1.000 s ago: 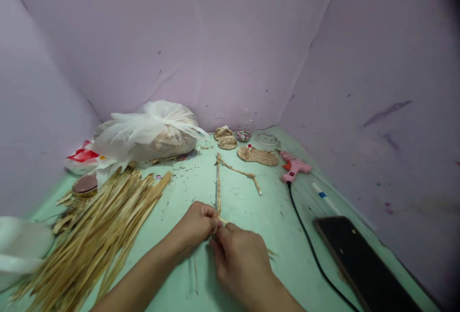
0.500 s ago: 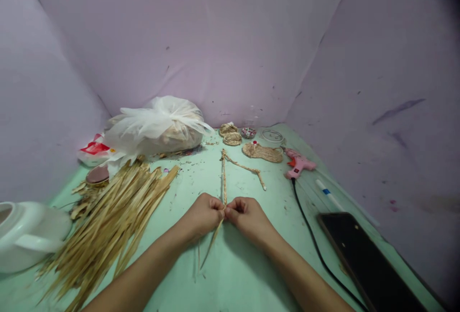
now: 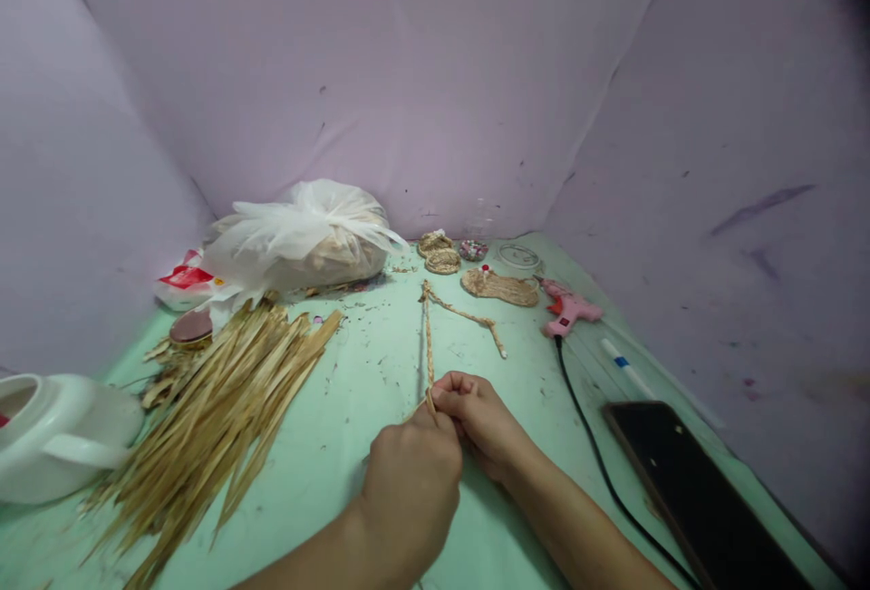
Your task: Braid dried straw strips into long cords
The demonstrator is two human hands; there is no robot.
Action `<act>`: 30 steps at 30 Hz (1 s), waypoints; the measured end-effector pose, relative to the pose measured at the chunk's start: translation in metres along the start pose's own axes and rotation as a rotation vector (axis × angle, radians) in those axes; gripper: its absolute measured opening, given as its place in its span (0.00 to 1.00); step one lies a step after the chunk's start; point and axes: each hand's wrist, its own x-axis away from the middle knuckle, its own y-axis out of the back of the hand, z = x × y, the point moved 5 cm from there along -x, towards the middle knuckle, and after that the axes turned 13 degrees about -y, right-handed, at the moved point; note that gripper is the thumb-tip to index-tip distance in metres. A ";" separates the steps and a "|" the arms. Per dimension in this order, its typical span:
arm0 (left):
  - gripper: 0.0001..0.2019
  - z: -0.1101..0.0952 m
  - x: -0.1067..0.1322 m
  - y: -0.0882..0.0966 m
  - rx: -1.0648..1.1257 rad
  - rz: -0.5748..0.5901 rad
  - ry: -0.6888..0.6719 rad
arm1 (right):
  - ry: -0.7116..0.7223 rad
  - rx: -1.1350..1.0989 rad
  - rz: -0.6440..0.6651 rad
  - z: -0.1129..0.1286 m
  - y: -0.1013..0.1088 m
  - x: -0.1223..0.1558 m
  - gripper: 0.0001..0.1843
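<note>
A thin braid of dried straw-coloured fibre (image 3: 429, 341) runs from a bend on the table toward me, its near end in my hands. My right hand (image 3: 479, 413) pinches the braid between thumb and forefinger at its near end. Closed just in front of it, my left hand (image 3: 414, 472) grips the loose strands, its knuckles turned up and its fingertips hidden. From the far bend, another length of the braid slants off to the right and ends in a pale tip.
Dried leaf strips (image 3: 224, 427) lie left, beside a white pitcher (image 3: 74, 436). Behind stand a plastic bag (image 3: 305, 236), small woven pieces (image 3: 440, 255) and beads (image 3: 474, 250). A woven sole (image 3: 503, 287), pink glue gun (image 3: 569, 309), marker (image 3: 625, 368) and phone (image 3: 700, 490) are at right.
My left hand has turned over and come toward me, now gripping the strands below my right hand. The right hand keeps its pinch on the braid. The view has shifted slightly.
</note>
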 end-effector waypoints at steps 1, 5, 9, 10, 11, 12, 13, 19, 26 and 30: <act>0.22 -0.003 0.000 -0.005 -0.010 0.015 -0.022 | -0.005 -0.014 0.008 -0.001 0.000 0.000 0.06; 0.18 -0.003 -0.001 -0.001 0.038 0.050 -0.096 | 0.013 0.015 0.006 -0.002 0.001 -0.002 0.06; 0.11 0.025 -0.004 0.033 0.375 -0.137 0.060 | 0.007 0.078 0.010 -0.001 0.001 -0.002 0.06; 0.11 0.035 -0.005 0.038 0.545 -0.222 0.145 | 0.006 0.086 0.019 0.000 0.001 -0.001 0.07; 0.11 0.043 -0.008 0.036 0.733 -0.218 0.230 | 0.006 0.092 0.026 0.000 0.000 -0.001 0.08; 0.11 0.048 -0.011 0.029 0.918 -0.167 0.301 | 0.006 0.095 0.036 0.001 0.000 0.000 0.08; 0.10 0.049 -0.014 0.020 1.089 -0.098 0.342 | 0.008 0.092 0.048 0.001 -0.001 0.000 0.08; 0.07 0.045 -0.028 -0.010 1.316 0.108 0.255 | 0.059 0.217 0.065 0.006 0.001 -0.004 0.06; 0.10 0.059 -0.037 -0.009 0.789 -0.051 0.154 | 0.465 0.923 -0.212 0.018 0.004 0.009 0.06; 0.10 0.058 -0.040 -0.011 0.612 -0.172 0.109 | 0.547 1.321 -0.397 0.021 -0.006 0.024 0.09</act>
